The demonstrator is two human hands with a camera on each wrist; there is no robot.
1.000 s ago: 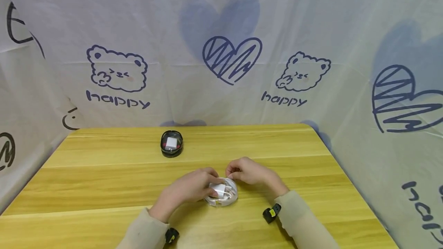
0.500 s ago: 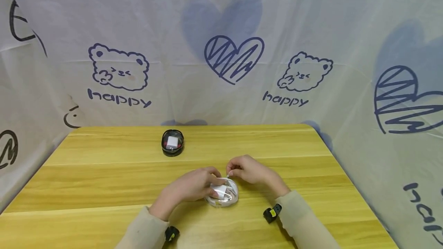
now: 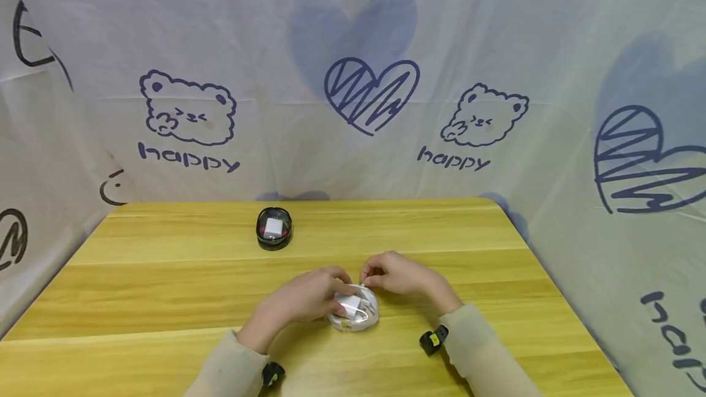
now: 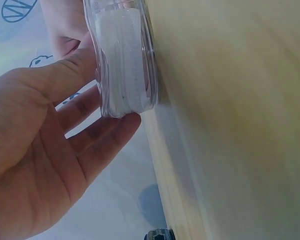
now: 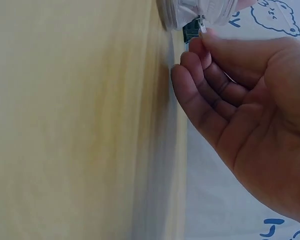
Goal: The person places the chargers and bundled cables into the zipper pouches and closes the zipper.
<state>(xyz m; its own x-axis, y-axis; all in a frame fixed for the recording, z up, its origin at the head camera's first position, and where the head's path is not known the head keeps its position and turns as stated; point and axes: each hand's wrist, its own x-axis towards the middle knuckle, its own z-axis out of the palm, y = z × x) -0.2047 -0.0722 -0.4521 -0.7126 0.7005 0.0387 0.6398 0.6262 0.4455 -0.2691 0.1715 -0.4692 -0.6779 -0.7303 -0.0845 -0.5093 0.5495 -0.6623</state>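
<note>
A clear oval zip case with a white charger and white cable inside sits on the table. My left hand grips it from the left, thumb on the near side and fingers over the top and far side. At its far right edge, my right hand pinches a small zipper pull between thumb and index finger, the other fingers curled beneath. In the left wrist view the case stands on its base, its white contents visible through the plastic. How far the zip is open is hidden.
A second case with black edges, a white charger inside, lies toward the back left of the wooden table. A white cloth printed with bears and hearts hangs behind and at the sides.
The right hand rose slightly, then dipped back toward the case rim, still pinching the zipper pull. The left hand and the case have stayed nearly in place.
</note>
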